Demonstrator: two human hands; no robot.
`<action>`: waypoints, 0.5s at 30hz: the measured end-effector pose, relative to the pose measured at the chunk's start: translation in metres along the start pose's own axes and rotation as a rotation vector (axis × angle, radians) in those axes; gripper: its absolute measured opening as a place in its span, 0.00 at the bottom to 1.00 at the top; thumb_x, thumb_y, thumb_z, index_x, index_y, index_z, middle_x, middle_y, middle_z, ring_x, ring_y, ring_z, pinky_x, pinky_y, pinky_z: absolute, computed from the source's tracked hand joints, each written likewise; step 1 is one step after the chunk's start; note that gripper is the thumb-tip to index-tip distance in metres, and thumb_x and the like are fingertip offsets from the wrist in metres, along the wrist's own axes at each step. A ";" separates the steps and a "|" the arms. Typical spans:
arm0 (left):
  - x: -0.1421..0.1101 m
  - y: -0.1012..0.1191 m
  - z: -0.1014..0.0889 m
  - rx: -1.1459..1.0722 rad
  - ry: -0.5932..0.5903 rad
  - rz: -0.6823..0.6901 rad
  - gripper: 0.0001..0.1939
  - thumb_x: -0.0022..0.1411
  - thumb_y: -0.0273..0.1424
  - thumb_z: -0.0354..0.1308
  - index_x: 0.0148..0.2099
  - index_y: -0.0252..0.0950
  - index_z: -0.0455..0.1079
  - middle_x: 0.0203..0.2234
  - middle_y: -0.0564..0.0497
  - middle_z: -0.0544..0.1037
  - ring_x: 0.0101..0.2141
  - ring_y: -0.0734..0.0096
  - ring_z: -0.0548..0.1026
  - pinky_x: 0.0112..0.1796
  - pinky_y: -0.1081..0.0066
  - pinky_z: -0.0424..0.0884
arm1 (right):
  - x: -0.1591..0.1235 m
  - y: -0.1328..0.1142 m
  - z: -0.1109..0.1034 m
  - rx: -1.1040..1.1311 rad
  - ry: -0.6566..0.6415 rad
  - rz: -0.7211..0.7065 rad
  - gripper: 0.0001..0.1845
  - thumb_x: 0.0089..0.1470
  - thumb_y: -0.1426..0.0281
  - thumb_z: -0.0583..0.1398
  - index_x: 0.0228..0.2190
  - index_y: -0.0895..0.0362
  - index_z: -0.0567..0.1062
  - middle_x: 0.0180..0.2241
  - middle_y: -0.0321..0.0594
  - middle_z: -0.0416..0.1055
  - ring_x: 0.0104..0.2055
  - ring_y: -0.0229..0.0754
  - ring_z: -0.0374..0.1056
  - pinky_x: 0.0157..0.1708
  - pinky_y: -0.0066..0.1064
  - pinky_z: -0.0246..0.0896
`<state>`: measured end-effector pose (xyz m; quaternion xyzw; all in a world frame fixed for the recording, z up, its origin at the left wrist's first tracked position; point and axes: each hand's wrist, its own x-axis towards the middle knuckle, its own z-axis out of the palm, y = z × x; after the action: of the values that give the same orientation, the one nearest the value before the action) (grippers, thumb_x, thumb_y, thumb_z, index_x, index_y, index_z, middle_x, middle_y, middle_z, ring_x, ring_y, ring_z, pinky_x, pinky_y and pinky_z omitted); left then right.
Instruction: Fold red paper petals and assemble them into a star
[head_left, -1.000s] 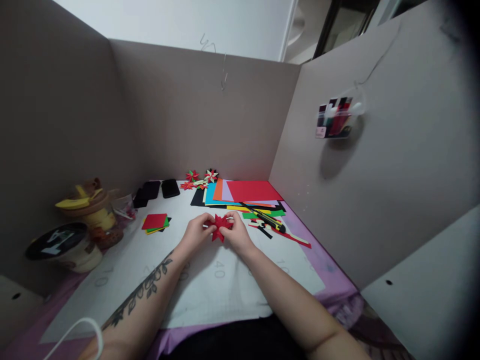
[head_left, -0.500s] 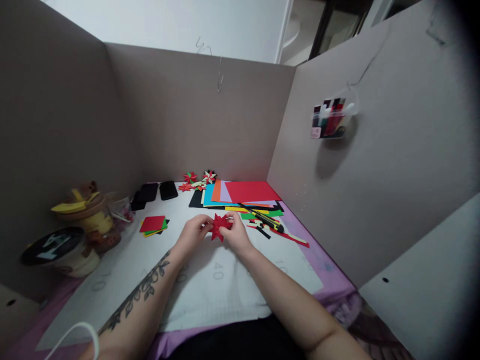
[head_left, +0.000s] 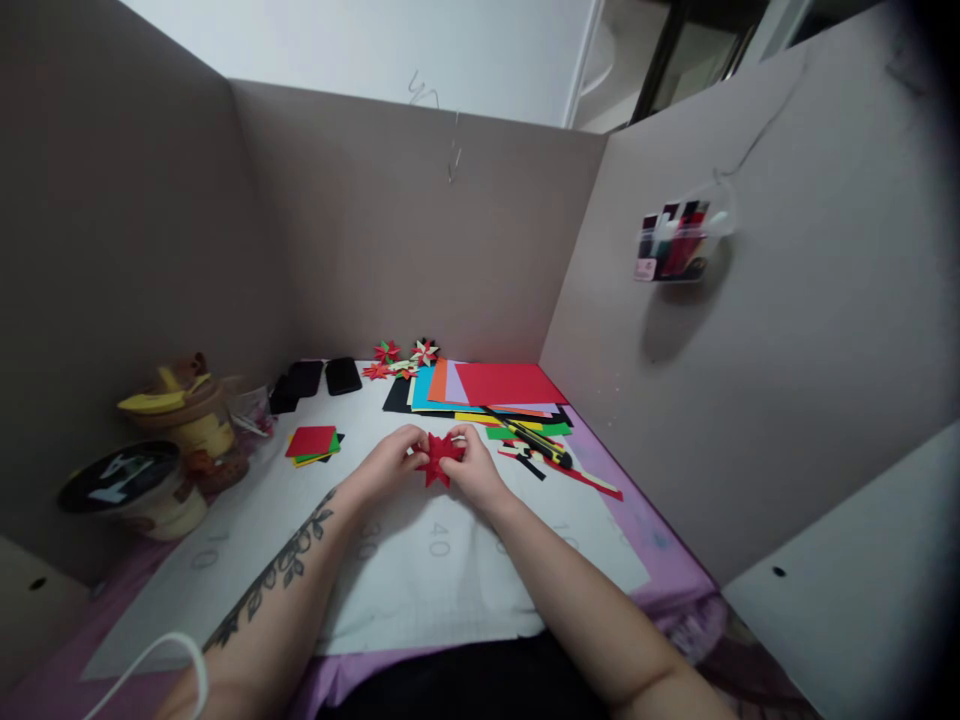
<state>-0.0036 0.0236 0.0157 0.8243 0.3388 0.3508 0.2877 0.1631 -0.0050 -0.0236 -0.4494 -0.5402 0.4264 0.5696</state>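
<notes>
A red folded-paper star [head_left: 436, 466] with several points is held just over the white sheet [head_left: 405, 590], in the middle of the view. My left hand [head_left: 394, 460] pinches its left side between thumb and fingertips. On the other side my right hand [head_left: 474, 468] grips it, with the thumb lying across the front and the fingers curled behind the upper right points. Both hands are closed on the star, and their fingertips are partly hidden by it.
Left of the hands lies a stack of coloured paper squares [head_left: 311, 442]. Finished paper stars [head_left: 386, 352] sit at the back beside large coloured sheets [head_left: 510, 383]. A yellow-black utility knife [head_left: 544, 445] rests among paper strips on the right. Tubs [head_left: 161, 505] line the left wall.
Both hands keep hold of the red star, with only slight finger shifts and a small turn of the star. The whole view sways a little left, then back right.
</notes>
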 end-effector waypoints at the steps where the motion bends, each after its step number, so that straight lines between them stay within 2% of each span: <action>1: 0.000 0.000 -0.001 -0.002 -0.006 0.006 0.05 0.50 0.25 0.54 0.32 0.38 0.68 0.30 0.51 0.72 0.32 0.68 0.68 0.33 0.72 0.64 | 0.000 0.000 0.000 0.014 0.008 0.006 0.20 0.36 0.76 0.56 0.36 0.53 0.60 0.25 0.29 0.67 0.22 0.35 0.64 0.21 0.24 0.58; 4: -0.001 0.001 -0.004 0.033 -0.039 0.011 0.06 0.51 0.26 0.53 0.33 0.38 0.69 0.33 0.50 0.71 0.33 0.68 0.68 0.34 0.71 0.64 | 0.001 0.000 -0.001 0.026 0.012 0.008 0.20 0.36 0.76 0.56 0.36 0.53 0.60 0.25 0.29 0.67 0.22 0.35 0.64 0.21 0.24 0.58; 10: -0.002 0.003 -0.002 0.098 -0.053 0.017 0.04 0.51 0.26 0.51 0.30 0.38 0.67 0.31 0.51 0.70 0.32 0.68 0.68 0.34 0.71 0.65 | 0.000 0.000 0.000 -0.005 0.006 0.001 0.20 0.36 0.76 0.56 0.36 0.54 0.61 0.25 0.29 0.66 0.22 0.34 0.63 0.20 0.23 0.57; 15: -0.002 0.009 -0.004 0.118 -0.048 0.050 0.08 0.52 0.26 0.51 0.33 0.40 0.70 0.34 0.49 0.72 0.35 0.65 0.69 0.38 0.68 0.65 | -0.001 -0.001 0.000 0.011 -0.009 0.007 0.19 0.36 0.76 0.55 0.35 0.53 0.60 0.24 0.28 0.66 0.22 0.34 0.63 0.20 0.23 0.57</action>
<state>-0.0042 0.0173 0.0239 0.8561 0.3313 0.3174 0.2379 0.1627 -0.0059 -0.0224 -0.4461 -0.5387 0.4333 0.5684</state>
